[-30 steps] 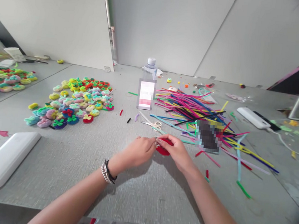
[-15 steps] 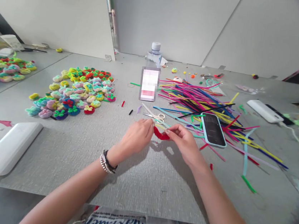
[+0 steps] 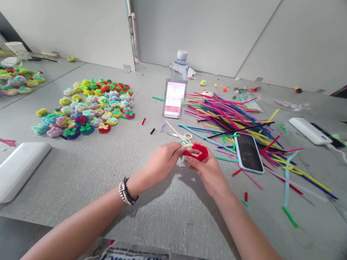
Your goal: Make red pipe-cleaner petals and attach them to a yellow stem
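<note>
A fuzzy red pipe-cleaner ring [image 3: 201, 151] is held between my two hands near the middle of the table. My right hand [image 3: 211, 172] grips its right and lower side. My left hand [image 3: 167, 156] is closed at the ring's left end, where a short pale yellow piece [image 3: 187, 146] shows by the fingertips. Just beyond the fingers lie scissors [image 3: 185, 136] with cream handles. Small red [image 3: 143, 121], black [image 3: 152, 131] and purple [image 3: 162, 127] cut pieces rest to the left of them.
Finished fuzzy shapes [image 3: 95, 104] are heaped at the left, loose pipe cleaners [image 3: 225, 115] at the right. A phone [image 3: 249, 152] lies on their near edge. A bottle [image 3: 179, 70] stands at the back, white power banks [image 3: 12, 170] [image 3: 309, 131] at either side.
The red piece, earlier a low curve between the hands, now shows as a raised open ring. My right hand has shifted slightly down and left, and its fingers now wrap the ring.
</note>
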Available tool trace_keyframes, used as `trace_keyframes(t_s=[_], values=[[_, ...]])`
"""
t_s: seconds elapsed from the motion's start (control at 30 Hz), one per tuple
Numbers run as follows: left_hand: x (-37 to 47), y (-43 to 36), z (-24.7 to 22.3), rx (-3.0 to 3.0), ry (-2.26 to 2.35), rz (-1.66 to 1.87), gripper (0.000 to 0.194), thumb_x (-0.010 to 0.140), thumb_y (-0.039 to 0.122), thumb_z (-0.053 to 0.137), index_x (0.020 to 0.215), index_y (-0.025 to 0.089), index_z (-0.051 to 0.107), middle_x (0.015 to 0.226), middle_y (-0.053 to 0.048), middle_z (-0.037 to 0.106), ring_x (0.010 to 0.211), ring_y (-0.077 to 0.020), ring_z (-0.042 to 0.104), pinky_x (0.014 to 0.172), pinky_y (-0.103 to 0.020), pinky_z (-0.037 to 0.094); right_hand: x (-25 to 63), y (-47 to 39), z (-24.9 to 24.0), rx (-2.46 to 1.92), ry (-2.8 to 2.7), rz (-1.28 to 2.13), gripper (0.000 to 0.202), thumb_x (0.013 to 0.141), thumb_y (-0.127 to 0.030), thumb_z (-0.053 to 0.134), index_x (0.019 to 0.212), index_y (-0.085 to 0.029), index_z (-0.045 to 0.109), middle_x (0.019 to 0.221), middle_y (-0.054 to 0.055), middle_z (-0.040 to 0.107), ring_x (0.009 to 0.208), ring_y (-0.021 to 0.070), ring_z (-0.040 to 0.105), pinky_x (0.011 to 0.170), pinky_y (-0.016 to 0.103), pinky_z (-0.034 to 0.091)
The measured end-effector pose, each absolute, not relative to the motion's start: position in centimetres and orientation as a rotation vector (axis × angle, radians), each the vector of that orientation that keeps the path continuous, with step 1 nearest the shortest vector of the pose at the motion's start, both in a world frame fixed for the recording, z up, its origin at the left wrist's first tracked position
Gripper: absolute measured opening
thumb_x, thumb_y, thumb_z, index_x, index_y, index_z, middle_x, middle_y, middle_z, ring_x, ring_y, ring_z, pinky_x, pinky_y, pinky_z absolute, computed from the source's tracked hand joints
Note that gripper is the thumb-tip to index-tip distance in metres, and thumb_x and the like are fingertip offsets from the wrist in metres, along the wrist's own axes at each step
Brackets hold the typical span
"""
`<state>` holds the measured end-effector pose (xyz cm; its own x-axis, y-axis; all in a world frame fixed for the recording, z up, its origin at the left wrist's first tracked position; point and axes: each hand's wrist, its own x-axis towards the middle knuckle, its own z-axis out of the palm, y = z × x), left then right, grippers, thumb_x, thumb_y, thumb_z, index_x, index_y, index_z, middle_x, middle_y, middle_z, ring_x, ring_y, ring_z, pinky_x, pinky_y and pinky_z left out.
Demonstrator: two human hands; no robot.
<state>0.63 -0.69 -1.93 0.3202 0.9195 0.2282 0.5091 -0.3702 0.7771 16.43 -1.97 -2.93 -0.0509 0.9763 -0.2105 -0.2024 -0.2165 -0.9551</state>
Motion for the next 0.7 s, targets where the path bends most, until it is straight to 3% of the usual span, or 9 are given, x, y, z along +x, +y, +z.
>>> trace_keyframes(t_s=[0.23,0.43,0.7], values=[[0.59,-0.72,-1.57,1.848,1.261,0.889,0.041,0.094,0.038,0.045,0.062,0.015,0.056,0.053,0.004,0.046,0.053,-0.0090,0.041,0.053,-0.022,0.029,15.79,-2.03,-3.60,-1.188,-1.029,1.418,0.041,0.057,-0.037,0.085,0.093,-0.022,0.071,0.089,0.004,0.073,0.079,0.0187,0.064,0.066,0.029,0.046],[0.60,-0.83,-1.60,1.896,1.311,0.798,0.038,0.093,0.031,0.043,0.065,0.015,0.063,0.052,0.002,0.052,0.051,-0.0095,0.045,0.054,-0.023,0.029,16.02,-1.91,-3.41,-1.180,-1.066,1.350,0.032,0.060,-0.041,0.083,0.085,-0.022,0.073,0.087,0.005,0.073,0.081,0.0206,0.065,0.070,0.031,0.049],[0.72,-1.08,-1.80,1.883,1.230,0.731,0.043,0.094,0.031,0.039,0.057,0.016,0.053,0.050,0.003,0.047,0.050,-0.0086,0.043,0.053,-0.023,0.028,16.35,-2.07,-2.69,-1.113,-1.143,1.388,0.022,0.062,-0.034,0.083,0.077,-0.022,0.074,0.078,0.002,0.071,0.071,0.0167,0.063,0.069,0.031,0.048]])
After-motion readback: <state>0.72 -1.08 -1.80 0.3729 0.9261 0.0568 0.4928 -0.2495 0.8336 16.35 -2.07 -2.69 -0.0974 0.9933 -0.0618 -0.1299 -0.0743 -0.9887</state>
